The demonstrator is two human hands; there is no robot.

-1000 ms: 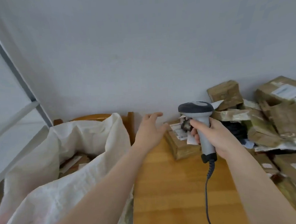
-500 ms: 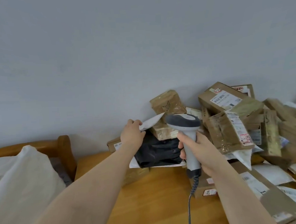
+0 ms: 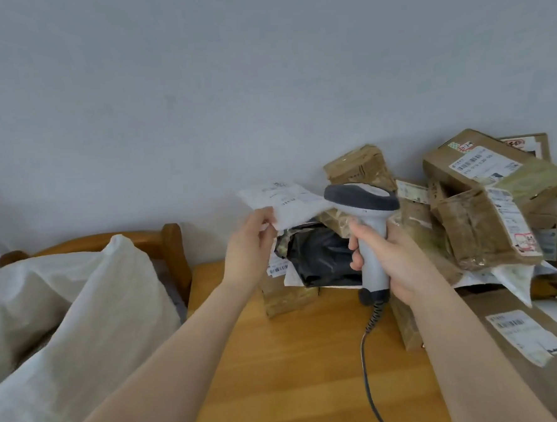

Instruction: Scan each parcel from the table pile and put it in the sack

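Item one, white parcel [image 3: 288, 203]: we record a thin, flat white mailer with a printed label on the face turned up. The print is too blurred for us to read. It is in the air above the rear edge of the tabletop [image 3: 297, 372], tilted, over a black plastic-wrapped parcel [image 3: 322, 257].

Item two, left hand [image 3: 248, 248]: thumb and fingers pinch the near corner of the white parcel.

Item three, scanner [image 3: 367, 212]: pale grey handle, dark grey head, coiled cable [image 3: 365, 352] trailing down across the tabletop. The right hand [image 3: 397, 262] is wrapped round the handle. The head sits just beside the right edge of the white parcel; we cannot tell whether they touch.

Item four, pile of brown parcels [image 3: 483, 224]: taped cardboard boxes with white labels, heaped on the right side of the tabletop up to its rear right corner.

Item five, sack [image 3: 81, 320]: white woven, off the left edge of the tabletop, against a wooden chair back [image 3: 171, 246].

Change noted: half a second ago the left hand gripped this parcel low, at the black parcel, with only a white tip showing. Now it is higher and its label face shows. The right hand keeps its hold on the scanner.
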